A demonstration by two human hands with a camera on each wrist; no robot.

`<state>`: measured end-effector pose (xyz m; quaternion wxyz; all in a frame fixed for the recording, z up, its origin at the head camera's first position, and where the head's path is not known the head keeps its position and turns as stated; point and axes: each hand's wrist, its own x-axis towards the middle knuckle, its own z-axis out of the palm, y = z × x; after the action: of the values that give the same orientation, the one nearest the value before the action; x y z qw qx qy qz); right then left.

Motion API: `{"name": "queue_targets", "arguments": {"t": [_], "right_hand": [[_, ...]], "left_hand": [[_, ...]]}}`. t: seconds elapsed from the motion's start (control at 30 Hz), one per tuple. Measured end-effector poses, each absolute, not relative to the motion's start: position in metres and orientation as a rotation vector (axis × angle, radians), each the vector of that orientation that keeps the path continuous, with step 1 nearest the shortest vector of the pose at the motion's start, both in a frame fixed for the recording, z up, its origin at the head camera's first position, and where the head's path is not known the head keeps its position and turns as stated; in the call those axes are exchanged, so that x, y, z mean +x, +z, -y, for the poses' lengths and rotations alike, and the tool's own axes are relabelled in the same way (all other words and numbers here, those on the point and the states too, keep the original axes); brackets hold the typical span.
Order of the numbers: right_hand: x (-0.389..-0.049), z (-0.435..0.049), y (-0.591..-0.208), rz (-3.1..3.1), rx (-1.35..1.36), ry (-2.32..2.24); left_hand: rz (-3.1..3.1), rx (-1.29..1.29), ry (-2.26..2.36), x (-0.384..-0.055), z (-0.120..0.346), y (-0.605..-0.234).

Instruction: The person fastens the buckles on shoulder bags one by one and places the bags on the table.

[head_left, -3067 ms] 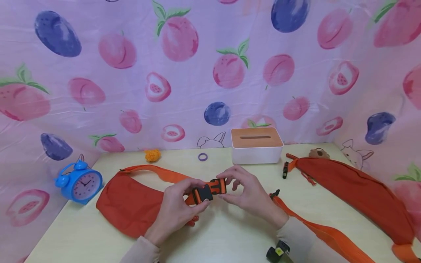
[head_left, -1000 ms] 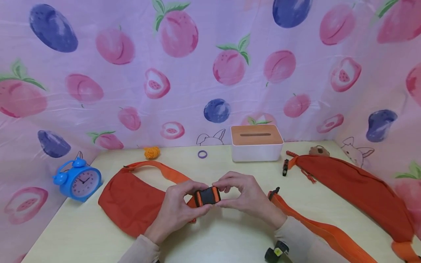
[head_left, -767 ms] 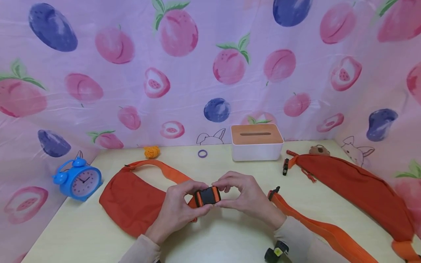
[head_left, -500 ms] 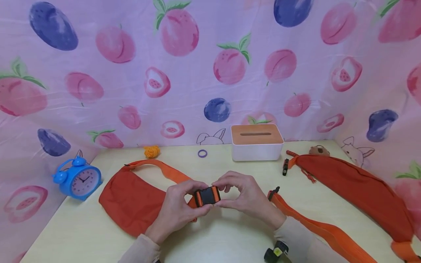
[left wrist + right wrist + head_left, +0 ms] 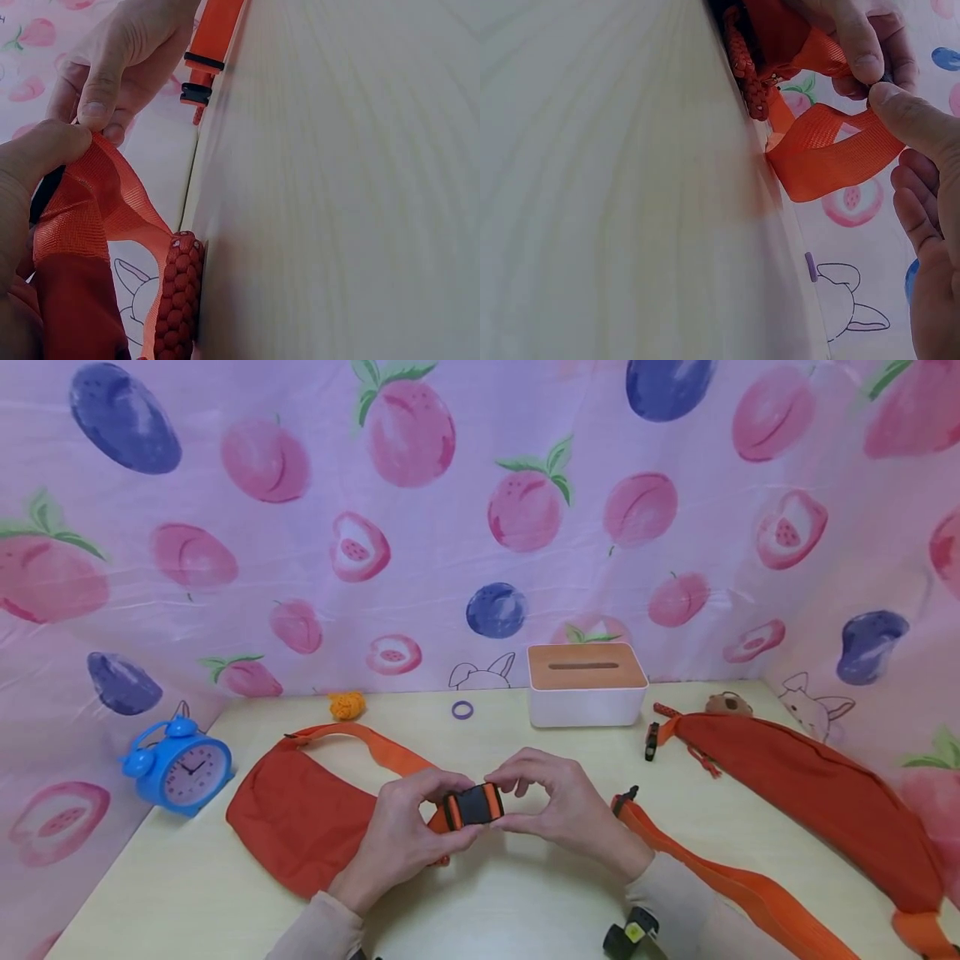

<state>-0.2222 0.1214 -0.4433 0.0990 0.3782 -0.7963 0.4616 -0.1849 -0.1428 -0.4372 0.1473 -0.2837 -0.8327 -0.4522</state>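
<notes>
Between both hands, raised over the table, is a black side-release buckle [image 5: 474, 806] with orange webbing at each end; its two halves sit together. My left hand [image 5: 401, 831] pinches its left end between thumb and fingers. My right hand [image 5: 562, 802] pinches the right end. The buckle belongs to a rust-red waist bag [image 5: 300, 822] lying at the left, partly hidden by the left hand. An orange strap [image 5: 832, 161] loops down from the fingers in the right wrist view. A braided red cord [image 5: 178, 292] hangs beside the strap in the left wrist view.
A blue alarm clock [image 5: 187, 772] stands at the left. Along the back are a small orange object [image 5: 347, 706], a purple ring [image 5: 462, 710] and a tissue box [image 5: 587, 697]. A second red bag [image 5: 810, 793] and a loose orange strap [image 5: 720, 877] lie at the right.
About three seconds ago the prongs showed between the buckle halves; from one second ago they are pushed fully together. The right hand moved slightly left. Since then the hands have hardly moved.
</notes>
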Motion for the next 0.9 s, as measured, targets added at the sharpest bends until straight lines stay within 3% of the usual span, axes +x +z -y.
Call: {"name": "queue_targets", "arguments": {"t": [0.63,0.9], "right_hand": [[-0.222,-0.122,-0.44,2.426,1.183,1.287],[-0.221,-0.125,-0.431,2.342,0.994,1.249]], "left_hand": [[2.368,-0.853,-1.294,-0.188,0.149,-0.439],[2.368,-0.838,-1.308,-0.19,0.149,-0.438]]}}
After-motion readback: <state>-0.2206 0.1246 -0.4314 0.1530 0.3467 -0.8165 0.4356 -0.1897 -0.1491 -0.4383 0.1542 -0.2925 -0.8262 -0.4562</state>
